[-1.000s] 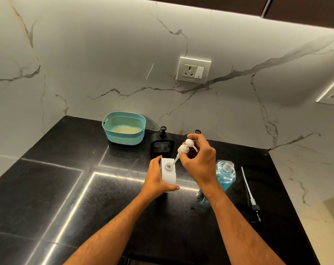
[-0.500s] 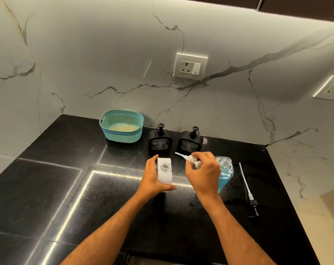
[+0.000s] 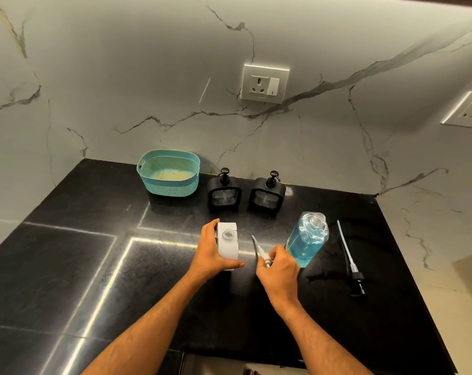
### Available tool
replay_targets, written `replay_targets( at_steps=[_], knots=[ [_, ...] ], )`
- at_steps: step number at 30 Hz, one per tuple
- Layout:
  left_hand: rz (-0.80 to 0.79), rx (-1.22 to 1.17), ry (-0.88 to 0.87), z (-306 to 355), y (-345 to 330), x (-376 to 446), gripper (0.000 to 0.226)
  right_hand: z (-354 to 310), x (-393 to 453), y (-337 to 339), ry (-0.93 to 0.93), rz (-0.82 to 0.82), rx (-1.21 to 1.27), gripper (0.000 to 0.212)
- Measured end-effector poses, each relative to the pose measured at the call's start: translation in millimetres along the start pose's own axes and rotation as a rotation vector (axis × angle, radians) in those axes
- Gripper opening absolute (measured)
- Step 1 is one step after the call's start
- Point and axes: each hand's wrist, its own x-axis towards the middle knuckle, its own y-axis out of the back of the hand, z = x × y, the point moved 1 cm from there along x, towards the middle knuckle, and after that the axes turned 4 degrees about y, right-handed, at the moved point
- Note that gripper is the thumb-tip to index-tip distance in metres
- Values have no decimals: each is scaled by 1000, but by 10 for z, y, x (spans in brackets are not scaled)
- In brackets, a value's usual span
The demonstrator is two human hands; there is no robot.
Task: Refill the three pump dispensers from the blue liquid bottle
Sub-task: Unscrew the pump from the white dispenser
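My left hand (image 3: 212, 255) grips a white dispenser (image 3: 227, 243) that stands on the black counter (image 3: 67, 266) with its neck uncapped. Just right of it, my right hand (image 3: 279, 269) holds the white pump head (image 3: 260, 251) low over the counter, its tube pointing up and left. The clear bottle of blue liquid (image 3: 308, 238) stands uncapped right behind my right hand. Two black pump dispensers (image 3: 224, 193) (image 3: 267, 197) stand side by side further back, pumps on.
A black pump with a long white tube (image 3: 349, 258) lies on the counter right of the blue bottle. A teal basket (image 3: 170, 173) sits at the back left against the marble wall. The counter's right edge runs close to the loose pump.
My right hand has pulled the white pump out of the white dispenser and lowered it to the counter on the right. My left hand has kept its hold on the dispenser.
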Motion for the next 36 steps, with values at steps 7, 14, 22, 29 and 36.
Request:
replay_targets(
  at_steps=[7,14,22,29,36],
  knots=[
    [-11,9,-13,-44,-33,4,133,39,-35,-23,-33,-102,-33,23],
    [-17,6,-4,-57,-48,23,132,92,-9,-64,-44,-150,-26,20],
    [-30,-18,1,-54,-65,11,132,135,13,-99,-50,-151,-50,20],
    [-66,-72,22,-95,-33,-49,142,165,9,-128,-29,-136,-56,21],
    [-107,-58,54,-113,-20,-49,151,178,-1,-83,5,-84,-61,23]
  ],
)
